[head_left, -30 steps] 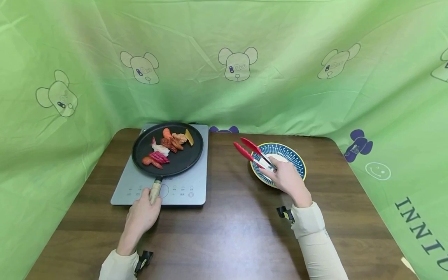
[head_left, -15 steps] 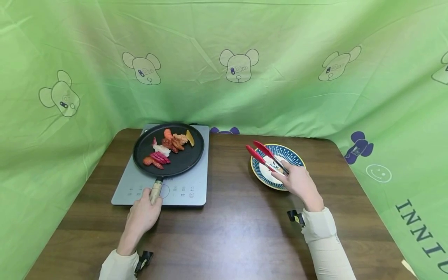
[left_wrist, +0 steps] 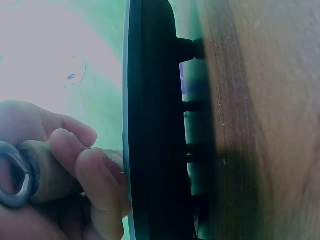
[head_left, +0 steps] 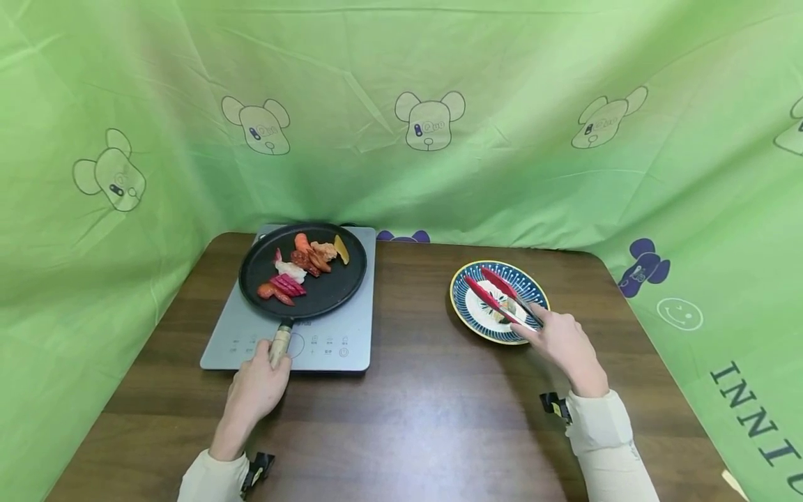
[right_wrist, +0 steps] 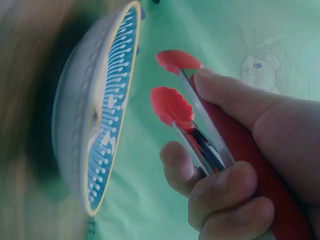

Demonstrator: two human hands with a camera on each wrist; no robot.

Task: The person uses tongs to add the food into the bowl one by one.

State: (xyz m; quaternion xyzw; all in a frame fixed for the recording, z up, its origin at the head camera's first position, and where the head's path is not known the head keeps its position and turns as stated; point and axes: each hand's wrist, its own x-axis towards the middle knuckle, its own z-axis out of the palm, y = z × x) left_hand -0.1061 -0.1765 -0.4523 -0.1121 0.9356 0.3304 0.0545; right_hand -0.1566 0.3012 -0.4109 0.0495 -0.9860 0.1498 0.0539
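My left hand [head_left: 258, 382] grips the pale handle [head_left: 280, 343] of a flat black frying pan [head_left: 332, 287]. In the left wrist view, fingers [left_wrist: 102, 182] curl round that handle, which ends in a metal ring [left_wrist: 20, 175]. My right hand [head_left: 569, 348] holds red-tipped tongs [head_left: 482, 293] over a blue-patterned plate [head_left: 460, 307] at the right. The right wrist view shows the tongs' red tips [right_wrist: 172, 105] spread apart with nothing between them, beside the plate's rim [right_wrist: 131, 70]. Whether the small patch in the plate's middle is food or printed decoration, I cannot tell.
Under the pan is a silver induction cooker [head_left: 351, 328] on the wooden table [head_left: 414, 404]. Several food pieces lie in the pan, among them a shrimp [head_left: 291, 270], pink slices [head_left: 288, 284] and a yellow wedge [head_left: 341, 249]. A green curtain [head_left: 351, 174] stands behind.
My right hand has moved right and toward me with the tongs, so their red tips went from the plate's left edge to above its middle. The left hand stays on the handle.
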